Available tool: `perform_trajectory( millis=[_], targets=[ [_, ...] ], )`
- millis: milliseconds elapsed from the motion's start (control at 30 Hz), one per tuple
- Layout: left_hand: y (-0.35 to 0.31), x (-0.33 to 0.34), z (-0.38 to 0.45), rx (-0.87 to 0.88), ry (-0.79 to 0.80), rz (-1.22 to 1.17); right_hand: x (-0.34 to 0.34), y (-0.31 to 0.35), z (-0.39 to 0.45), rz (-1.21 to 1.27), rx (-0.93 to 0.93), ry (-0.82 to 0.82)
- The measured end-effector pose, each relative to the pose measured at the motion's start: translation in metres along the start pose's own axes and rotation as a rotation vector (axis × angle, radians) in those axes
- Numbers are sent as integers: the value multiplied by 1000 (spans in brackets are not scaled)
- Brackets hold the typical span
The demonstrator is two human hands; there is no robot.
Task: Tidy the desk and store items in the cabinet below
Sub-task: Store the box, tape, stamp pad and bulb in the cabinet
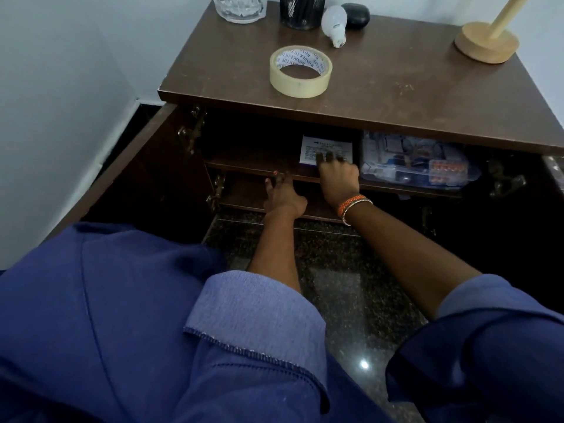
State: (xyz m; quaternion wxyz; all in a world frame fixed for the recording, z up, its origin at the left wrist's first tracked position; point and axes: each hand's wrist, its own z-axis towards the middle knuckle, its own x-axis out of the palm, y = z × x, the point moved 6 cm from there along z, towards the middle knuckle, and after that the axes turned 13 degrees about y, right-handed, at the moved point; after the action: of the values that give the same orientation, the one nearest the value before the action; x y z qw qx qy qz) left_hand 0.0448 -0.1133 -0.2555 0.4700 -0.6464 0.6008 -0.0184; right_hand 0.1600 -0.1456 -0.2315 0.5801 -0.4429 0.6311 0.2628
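While the right hand is pressing straight fingers on a white box on the cabinet shelf, apparently seating it, the left hand is bracing, fingers spread and holding nothing, at the shelf edge; a tape roll is waiting on the desk.

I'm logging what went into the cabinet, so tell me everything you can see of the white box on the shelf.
The white box is a small flat carton, seemingly cardboard, with a dark logo, fine print too small to read, and a purple lower edge. It sits on the cabinet's upper shelf, left of a clear plastic container. The right hand lays straight fingertips on its front; the box's top is hidden under the desktop.
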Motion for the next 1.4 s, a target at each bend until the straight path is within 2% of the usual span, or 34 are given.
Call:
perform_trajectory(
  millis=[167, 300, 467, 600, 700, 767, 900, 1000, 1133, 1400],
  targets=[
    [3, 2, -3, 71, -117, 0, 4, 1, -2, 18, -4, 56],
    [-3, -14, -21, 159, -376, -34, -7, 6, -7, 103, 26, 88],
    [-10, -45, -45, 161, -649, -86, -68, 23, -52, 324, -88, -197],
    [-27, -66, -63, 234, -818, -115, -130, 35, -87, 469, -227, -484],
    [-31, -79, -74, 225, -920, -78, -166, 32, -88, 524, -248, -649],
    [-30, -82, -78, 223, -933, -88, -181, 25, -77, 519, -199, -662],
    [-36, -95, -88, 280, -990, -66, -187, 13, -44, 445, -123, -441],
    [-45, -104, -85, 278, -903, 60, -183, 10, -32, 419, -114, -346],
    [-46, -103, -76, 220, -784, 146, -181, 10, -31, 502, -123, -378],
    [-45, -100, -74, 209, -770, 148, -175, 9, -30, 612, -163, -388]
  ],
)
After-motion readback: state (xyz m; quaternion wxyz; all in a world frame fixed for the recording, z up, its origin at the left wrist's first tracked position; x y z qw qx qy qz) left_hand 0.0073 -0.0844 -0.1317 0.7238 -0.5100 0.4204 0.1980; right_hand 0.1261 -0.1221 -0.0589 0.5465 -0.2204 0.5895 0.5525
